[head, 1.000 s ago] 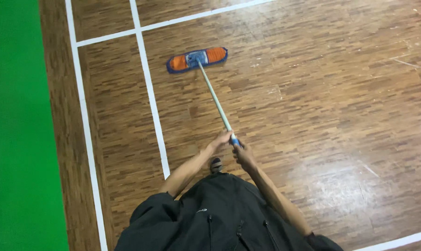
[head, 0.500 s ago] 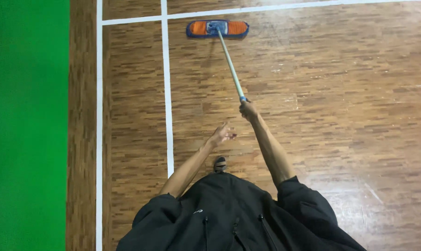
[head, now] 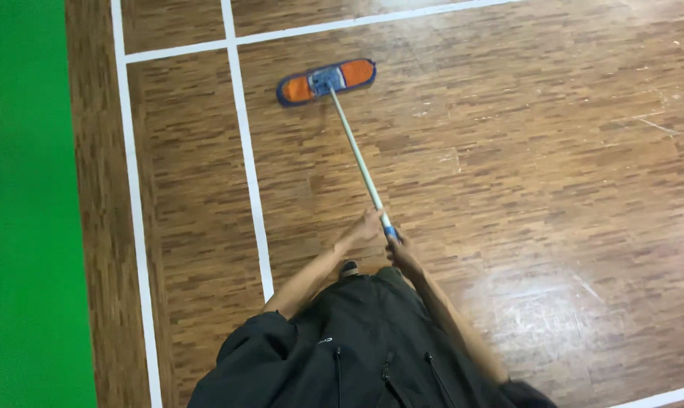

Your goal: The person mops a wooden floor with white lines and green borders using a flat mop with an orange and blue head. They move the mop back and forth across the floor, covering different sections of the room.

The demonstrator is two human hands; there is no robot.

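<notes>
Both my hands grip the top of a flat mop's pole (head: 355,155): my left hand (head: 364,227) wraps it above the blue end grip, my right hand (head: 404,253) apparently closes around its tip. The orange-and-blue mop head (head: 327,81) lies flat on the wooden court floor (head: 553,151), beside white lines (head: 243,159). My black jacket (head: 357,347) hides my legs.
</notes>
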